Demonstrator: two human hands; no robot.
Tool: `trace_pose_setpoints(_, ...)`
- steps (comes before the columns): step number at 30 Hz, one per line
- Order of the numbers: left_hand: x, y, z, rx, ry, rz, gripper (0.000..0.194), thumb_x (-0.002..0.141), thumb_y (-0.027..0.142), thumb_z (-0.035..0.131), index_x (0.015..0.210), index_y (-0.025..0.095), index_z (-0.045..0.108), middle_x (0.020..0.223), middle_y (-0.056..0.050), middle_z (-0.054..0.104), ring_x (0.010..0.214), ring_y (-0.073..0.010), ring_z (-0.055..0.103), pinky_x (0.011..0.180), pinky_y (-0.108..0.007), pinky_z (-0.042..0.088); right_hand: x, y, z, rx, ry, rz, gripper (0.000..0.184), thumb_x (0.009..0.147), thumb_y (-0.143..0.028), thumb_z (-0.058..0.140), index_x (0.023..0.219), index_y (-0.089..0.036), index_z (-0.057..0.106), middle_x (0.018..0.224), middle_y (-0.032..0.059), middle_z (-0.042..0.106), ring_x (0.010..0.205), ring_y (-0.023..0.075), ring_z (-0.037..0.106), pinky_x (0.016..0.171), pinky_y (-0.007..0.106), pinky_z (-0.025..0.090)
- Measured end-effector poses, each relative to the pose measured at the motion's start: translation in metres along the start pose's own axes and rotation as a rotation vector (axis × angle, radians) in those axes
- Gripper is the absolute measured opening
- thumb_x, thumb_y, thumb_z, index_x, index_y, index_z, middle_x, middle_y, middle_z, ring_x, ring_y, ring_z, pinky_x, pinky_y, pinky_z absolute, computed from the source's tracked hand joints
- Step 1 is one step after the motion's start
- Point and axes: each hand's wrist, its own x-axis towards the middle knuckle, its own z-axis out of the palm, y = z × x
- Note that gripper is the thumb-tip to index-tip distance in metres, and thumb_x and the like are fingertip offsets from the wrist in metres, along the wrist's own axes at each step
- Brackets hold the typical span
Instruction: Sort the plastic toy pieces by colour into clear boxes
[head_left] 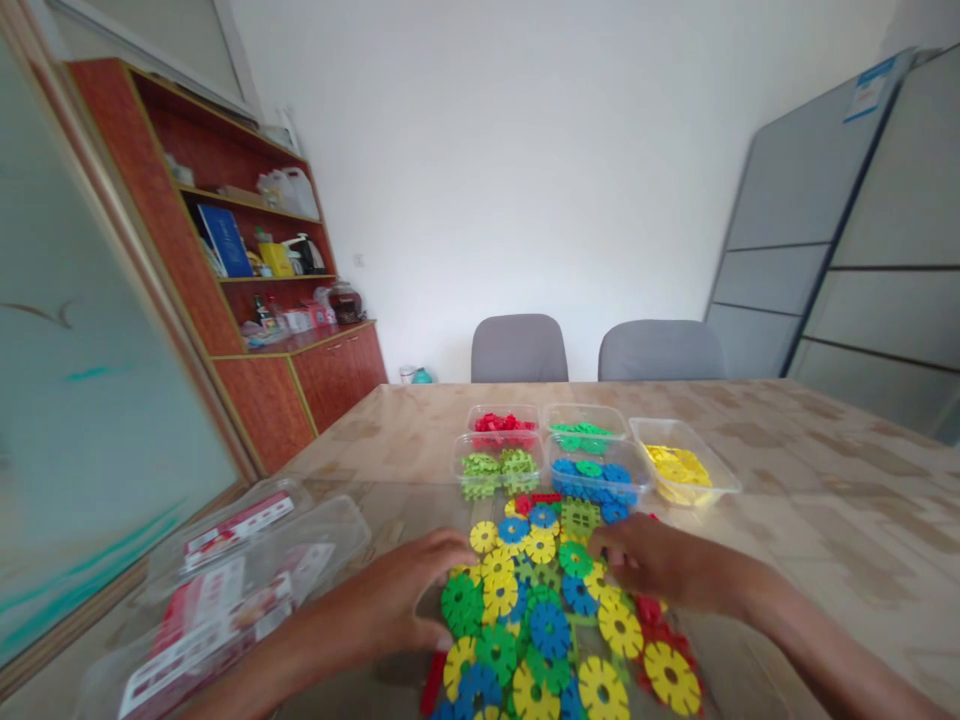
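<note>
A heap of flat plastic gear-shaped discs (551, 620) in yellow, green, blue and red lies on the table in front of me. My left hand (405, 595) rests at the heap's left edge, fingers curled toward a green disc and thumb under it. My right hand (660, 565) lies on the heap's right side, fingers bent over the pieces; what they pinch is hidden. Behind the heap stand clear tubs: red pieces (502, 424), dark green pieces (585, 432), light green pieces (499, 470), blue pieces (596, 480) and yellow pieces (679, 465).
Clear plastic lids and packaging with red-and-white labels (232, 580) lie at my left on the table (825, 500). Two grey chairs (585, 350) stand at the far side. A wooden shelf unit (247, 280) fills the left wall; grey panels (847, 230) lean at right.
</note>
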Motion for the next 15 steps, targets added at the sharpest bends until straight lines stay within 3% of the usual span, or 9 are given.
trace_pose_setpoints(4,0.003,0.008,0.010,0.019,-0.021,0.023,0.055,0.073,0.024,0.073,0.124,0.030,0.053,0.128,-0.002,0.053,0.116,-0.0249,0.051,0.098,-0.032,0.039,-0.004,-0.024,0.013,0.018,0.067,-0.095,0.014,0.085,-0.014,0.048,0.083,-0.019,0.061,0.078,0.0016,0.066,0.072,0.0163,0.061,0.058,0.022,0.040)
trace_pose_setpoints(8,0.012,0.011,0.018,0.046,0.080,-0.017,0.047,0.082,0.021,0.062,0.127,0.029,0.052,0.126,-0.003,0.055,0.114,-0.0224,0.052,0.098,-0.031,0.039,-0.011,-0.041,0.021,0.022,0.184,-0.123,0.021,0.090,-0.013,0.042,0.076,-0.019,0.056,0.077,0.0014,0.064,0.069,0.0154,0.060,0.060,0.024,0.042)
trace_pose_setpoints(11,0.016,0.009,0.024,0.100,0.146,-0.062,0.047,0.084,0.019,0.059,0.130,0.027,0.050,0.137,-0.005,0.049,0.125,-0.0235,0.045,0.106,-0.035,0.032,-0.008,-0.049,0.028,0.035,0.233,-0.170,0.021,0.089,-0.011,0.044,0.092,-0.019,0.062,0.098,0.0057,0.067,0.089,0.0188,0.062,0.077,0.029,0.048)
trace_pose_setpoints(15,0.018,0.005,0.026,0.152,0.139,-0.098,0.039,0.084,0.019,0.058,0.123,0.023,0.056,0.136,-0.009,0.051,0.125,-0.0260,0.044,0.108,-0.040,0.030,0.005,-0.059,0.043,-0.034,0.265,-0.267,0.048,0.084,-0.006,0.048,0.129,-0.023,0.053,0.138,0.0086,0.051,0.125,0.0242,0.047,0.102,0.039,0.040)
